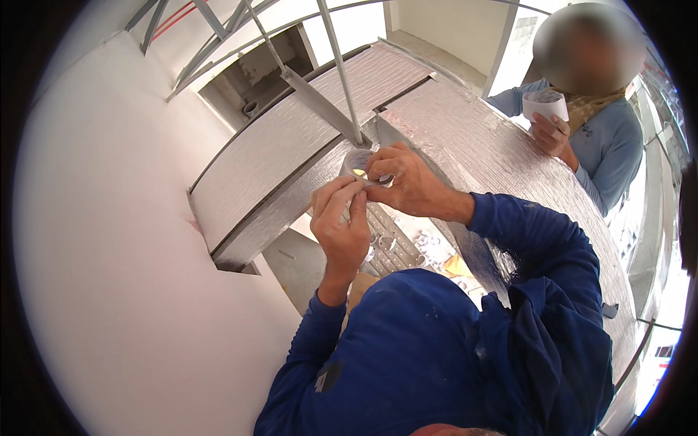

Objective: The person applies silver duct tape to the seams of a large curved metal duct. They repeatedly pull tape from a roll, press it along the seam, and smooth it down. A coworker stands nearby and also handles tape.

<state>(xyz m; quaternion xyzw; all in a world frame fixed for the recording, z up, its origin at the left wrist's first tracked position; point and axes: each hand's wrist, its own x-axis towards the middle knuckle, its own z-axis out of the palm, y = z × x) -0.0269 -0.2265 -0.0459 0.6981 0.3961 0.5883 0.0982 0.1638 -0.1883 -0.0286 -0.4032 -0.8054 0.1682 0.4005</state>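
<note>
A roll of greyish tape (356, 159) is held up between my hands in front of my chest. My right hand (418, 185) is closed on the roll's right side, with its fingers curled over the rim. The fingertips of my left hand (340, 218) pinch together at the roll's near edge, close to the right thumb. Whether they grip a loose tape end or the roll's rim is hard to make out. Both sleeves are dark blue.
Large foil-covered duct panels (291, 138) run ahead and to the right. A grey metal bar (320, 105) slants down behind the roll. At the right, a co-worker (611, 145) holds a wide white roll (545, 106). A white wall (123, 240) rises at left. Below lies a perforated platform (392, 231) with scraps.
</note>
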